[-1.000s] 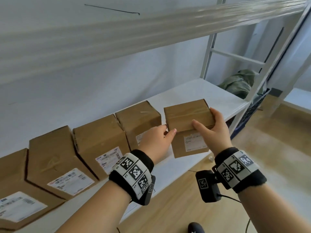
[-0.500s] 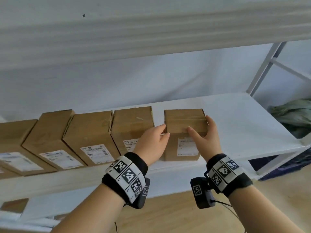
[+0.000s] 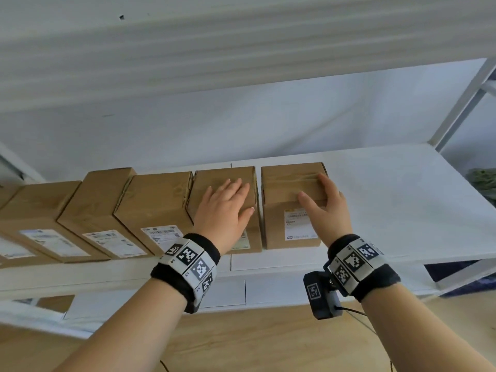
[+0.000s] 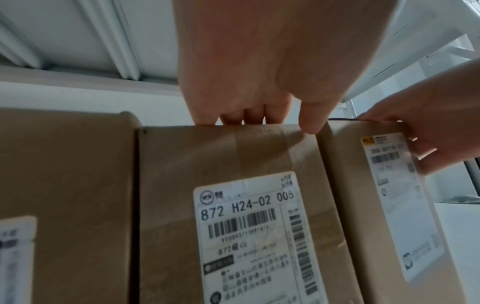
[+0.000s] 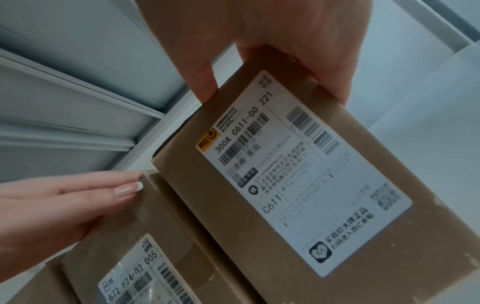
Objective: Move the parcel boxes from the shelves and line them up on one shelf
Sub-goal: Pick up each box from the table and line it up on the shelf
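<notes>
Several brown parcel boxes stand in a row on the white shelf [image 3: 389, 200]. My right hand [image 3: 316, 191] grips the rightmost box [image 3: 290, 210] from above, thumb at its front top edge and fingers over the top near its right edge. The right wrist view shows that box [image 5: 285, 174] with a white label, held between the thumb and fingers of my right hand [image 5: 272, 51]. A narrow gap separates it from the neighbouring box [image 3: 225, 181]. My left hand [image 3: 228, 200] lies flat on the neighbour's top, fingers straight. In the left wrist view those fingers [image 4: 246, 115] rest on the box labelled 872 [image 4: 233, 164].
An upper shelf [image 3: 241, 49] hangs close above the row. A white upright post [image 3: 461, 103] stands at the right end, with a green fabric bundle [image 3: 485, 183] beyond it. The shelf to the right of the row is bare. Below are a lower shelf [image 3: 161, 294] and a wooden floor [image 3: 255, 342].
The rightmost box has gone from held at the shelf front to standing deeper, beside the row. My left hand left its side and now lies flat on the neighbouring box.
</notes>
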Demonstrator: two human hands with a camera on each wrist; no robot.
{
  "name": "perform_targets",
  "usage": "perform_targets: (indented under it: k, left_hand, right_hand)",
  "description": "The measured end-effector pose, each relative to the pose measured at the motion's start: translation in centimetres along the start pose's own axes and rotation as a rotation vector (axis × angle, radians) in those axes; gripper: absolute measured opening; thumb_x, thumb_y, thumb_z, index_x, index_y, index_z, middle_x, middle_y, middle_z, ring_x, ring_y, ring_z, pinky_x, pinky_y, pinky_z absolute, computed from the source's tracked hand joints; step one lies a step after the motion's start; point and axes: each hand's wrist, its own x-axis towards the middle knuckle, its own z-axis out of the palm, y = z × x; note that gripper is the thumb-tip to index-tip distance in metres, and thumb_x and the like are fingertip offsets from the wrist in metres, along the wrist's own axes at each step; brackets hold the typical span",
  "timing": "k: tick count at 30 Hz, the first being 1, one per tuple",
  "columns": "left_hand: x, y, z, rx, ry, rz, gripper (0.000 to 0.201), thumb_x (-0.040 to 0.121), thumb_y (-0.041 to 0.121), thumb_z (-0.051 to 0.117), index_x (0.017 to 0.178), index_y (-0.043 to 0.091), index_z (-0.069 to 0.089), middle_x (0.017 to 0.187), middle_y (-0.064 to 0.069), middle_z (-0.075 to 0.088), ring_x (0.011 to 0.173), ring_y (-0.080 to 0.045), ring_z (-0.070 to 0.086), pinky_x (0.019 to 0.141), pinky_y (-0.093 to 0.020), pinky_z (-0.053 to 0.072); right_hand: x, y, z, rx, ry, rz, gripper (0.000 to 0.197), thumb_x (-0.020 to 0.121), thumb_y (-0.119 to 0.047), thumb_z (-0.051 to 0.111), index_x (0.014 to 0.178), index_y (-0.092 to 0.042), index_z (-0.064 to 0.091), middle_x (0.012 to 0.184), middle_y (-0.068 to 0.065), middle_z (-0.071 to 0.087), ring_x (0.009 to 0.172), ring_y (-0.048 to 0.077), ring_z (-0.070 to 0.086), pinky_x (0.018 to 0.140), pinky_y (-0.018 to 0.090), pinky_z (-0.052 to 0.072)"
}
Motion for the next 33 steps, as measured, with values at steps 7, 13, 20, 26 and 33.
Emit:
perform_targets:
  k: [7,13,20,26,33]
  left_hand:
    - [-0.2,-0.3,0.8,0.053,0.057,0.012,0.054,0.100,0.044,0.022,0.150,0.026,0.013,0.158,0.006,0.010,0.146,-0.012,0.006,0.118,-0.037,0.005]
    - [-0.2,-0.5,1.0,0.058,0.062,0.019,0.054,0.100,0.044,0.019,0.150,0.026,0.010,0.158,0.006,0.008,0.146,-0.013,0.005,0.118,-0.037,0.004]
    - [-0.2,-0.4,1.4,0.048,0.099,0.018,0.054,0.100,0.044,0.020,0.150,0.025,0.014,0.158,0.005,0.012,0.145,-0.013,0.008,0.117,-0.037,0.005]
    - [-0.2,-0.3,1.6,0.039,0.119,0.028,0.054,0.100,0.044,0.022,0.150,0.025,0.016,0.158,0.005,0.014,0.145,-0.013,0.010,0.117,-0.037,0.005]
    - [-0.2,-0.4,1.7,0.022,0.124,0.028,0.053,0.100,0.042,0.023,0.150,0.025,0.015,0.158,0.005,0.012,0.145,-0.013,0.008,0.117,-0.038,0.004]
  right_hand:
    - [0.3,-0.2,0.9,0.014,0.018,0.009,0.061,0.085,-0.038,0.062,0.140,-0.030,0.036,0.134,0.002,0.040,0.108,0.011,0.044,0.097,0.029,0.041]
    - [0.4,0.2,0.4,-0.029,0.012,-0.002,0.058,0.083,-0.041,0.062,0.136,-0.033,0.039,0.132,0.000,0.043,0.109,0.012,0.046,0.096,0.030,0.042]
    - [0.8,-0.3,0.3,-0.222,-0.020,0.005,0.062,0.083,-0.048,0.058,0.139,-0.033,0.036,0.136,0.004,0.038,0.121,0.020,0.044,0.100,0.036,0.040]
    - [-1.0,-3.0,1.6,-0.691,0.016,-0.422,0.077,0.073,-0.073,0.042,0.136,-0.029,0.046,0.153,0.002,0.025,0.145,0.022,0.002,0.118,0.042,-0.001]
    - [-1.4,-2.6,3.2,-0.932,-0.116,-0.459,0.070,0.083,-0.060,0.052,0.144,-0.033,0.030,0.153,0.001,0.026,0.144,0.020,0.015,0.117,0.039,0.004]
